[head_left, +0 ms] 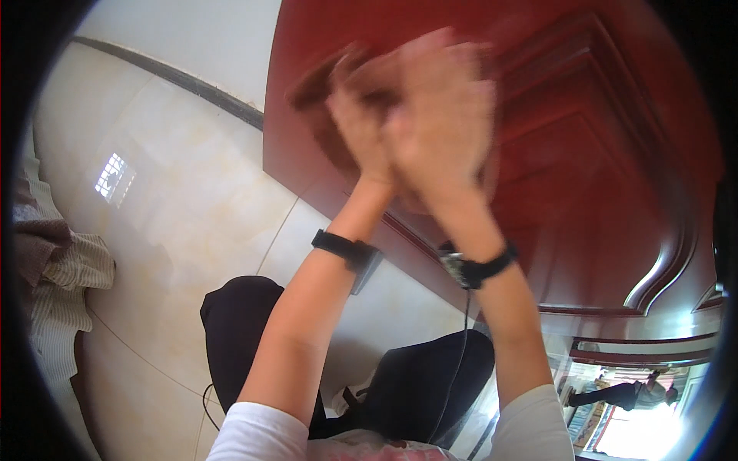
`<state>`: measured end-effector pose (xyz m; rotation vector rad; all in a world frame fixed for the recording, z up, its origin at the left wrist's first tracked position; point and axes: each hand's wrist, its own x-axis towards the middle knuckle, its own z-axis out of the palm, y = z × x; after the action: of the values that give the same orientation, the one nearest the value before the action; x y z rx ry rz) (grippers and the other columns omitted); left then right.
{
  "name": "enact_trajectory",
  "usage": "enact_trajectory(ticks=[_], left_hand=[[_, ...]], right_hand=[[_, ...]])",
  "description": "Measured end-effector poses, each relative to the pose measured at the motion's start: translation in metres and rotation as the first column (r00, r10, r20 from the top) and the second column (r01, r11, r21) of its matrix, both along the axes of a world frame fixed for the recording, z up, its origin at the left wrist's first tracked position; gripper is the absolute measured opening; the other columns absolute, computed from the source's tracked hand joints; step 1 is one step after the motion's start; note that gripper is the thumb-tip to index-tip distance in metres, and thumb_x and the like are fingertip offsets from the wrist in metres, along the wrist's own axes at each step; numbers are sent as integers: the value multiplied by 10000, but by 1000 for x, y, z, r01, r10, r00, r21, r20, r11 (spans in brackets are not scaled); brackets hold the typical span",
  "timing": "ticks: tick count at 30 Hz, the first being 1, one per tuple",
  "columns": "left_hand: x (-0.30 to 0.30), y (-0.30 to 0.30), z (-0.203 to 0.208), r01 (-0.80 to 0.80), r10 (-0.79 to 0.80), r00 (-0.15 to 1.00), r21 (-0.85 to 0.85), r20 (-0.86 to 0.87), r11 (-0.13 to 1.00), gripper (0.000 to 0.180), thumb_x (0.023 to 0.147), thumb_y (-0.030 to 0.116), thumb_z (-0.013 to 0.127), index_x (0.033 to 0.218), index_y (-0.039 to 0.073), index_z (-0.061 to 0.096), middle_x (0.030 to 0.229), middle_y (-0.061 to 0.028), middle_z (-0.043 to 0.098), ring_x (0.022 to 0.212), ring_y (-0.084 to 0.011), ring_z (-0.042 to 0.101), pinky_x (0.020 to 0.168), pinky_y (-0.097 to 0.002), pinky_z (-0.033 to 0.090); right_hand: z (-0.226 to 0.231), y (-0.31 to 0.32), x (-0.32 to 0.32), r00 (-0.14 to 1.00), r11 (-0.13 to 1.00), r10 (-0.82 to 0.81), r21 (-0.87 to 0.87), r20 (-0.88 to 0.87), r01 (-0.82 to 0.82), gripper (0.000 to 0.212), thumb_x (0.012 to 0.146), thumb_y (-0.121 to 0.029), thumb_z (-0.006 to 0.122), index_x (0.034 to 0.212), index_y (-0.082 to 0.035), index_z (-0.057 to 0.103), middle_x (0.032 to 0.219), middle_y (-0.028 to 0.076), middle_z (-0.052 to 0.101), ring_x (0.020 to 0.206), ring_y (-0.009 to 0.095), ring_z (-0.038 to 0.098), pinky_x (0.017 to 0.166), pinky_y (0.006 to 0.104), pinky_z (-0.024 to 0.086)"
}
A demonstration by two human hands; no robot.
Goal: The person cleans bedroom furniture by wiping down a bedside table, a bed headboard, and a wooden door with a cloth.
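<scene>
Both of my hands are raised close together in front of a glossy dark red panelled door (538,177), and motion blurs them. A brown cloth (315,96) shows behind and beside them, its edges smeared. My left hand (357,127) is against the cloth, with its fingers partly curled at the cloth's folds. Overlapping it on the right, my right hand (446,115) has its back toward me; its fingertips are too blurred to read. Whether the cloth touches the door cannot be made out.
Pale glossy floor tiles (184,223) spread below and left, beside a white wall (192,38) with a dark skirting strip (177,81). Striped fabric (69,269) hangs at the left edge. My bent knees (246,307) are under my arms. A person (630,394) appears small at lower right.
</scene>
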<state>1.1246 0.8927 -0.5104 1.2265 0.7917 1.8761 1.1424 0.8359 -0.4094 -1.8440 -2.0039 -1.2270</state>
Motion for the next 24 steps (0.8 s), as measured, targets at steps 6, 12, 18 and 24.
enact_trajectory(ticks=[6, 12, 18, 24], left_hand=[[18, -16, -70, 110, -60, 990, -419, 130, 901, 568, 833, 370, 444, 1303, 69, 344, 1440, -131, 194, 1328, -297, 174, 1055, -515, 93], [31, -15, 38, -236, 334, 938, 541, -89, 807, 564, 827, 357, 457, 1301, 74, 342, 1427, -127, 224, 1326, -303, 180, 1049, -540, 94], [20, -46, 97, 95, 308, 877, 760, -370, 643, 418, 725, 292, 560, 1089, 87, 571, 1332, -117, 390, 1298, -333, 252, 945, -576, 229], [9, -16, -51, 342, 129, 684, 472, -718, 813, 490, 723, 304, 554, 1163, 90, 535, 1232, -90, 491, 1148, -325, 432, 897, -474, 345]], right_hand=[[-105, 4, 0, 930, 918, 280, -216, -239, -332, 629, 719, -203, 534, 1296, -13, 369, 1369, 141, 343, 1267, 273, 321, 1001, 414, 282], [33, -38, 22, 991, 967, 90, 247, -104, -62, 657, 746, -317, 472, 1334, -58, 337, 1423, 132, 252, 1301, 386, 208, 984, 568, 194], [68, -83, 59, 992, 849, -104, 513, -68, 124, 665, 762, -363, 411, 1345, -55, 328, 1436, 122, 230, 1310, 394, 183, 976, 581, 182], [-50, -86, 40, 965, 999, 39, 24, -259, -34, 619, 757, -358, 439, 1274, -17, 422, 1360, 128, 372, 1250, 263, 343, 988, 395, 228]])
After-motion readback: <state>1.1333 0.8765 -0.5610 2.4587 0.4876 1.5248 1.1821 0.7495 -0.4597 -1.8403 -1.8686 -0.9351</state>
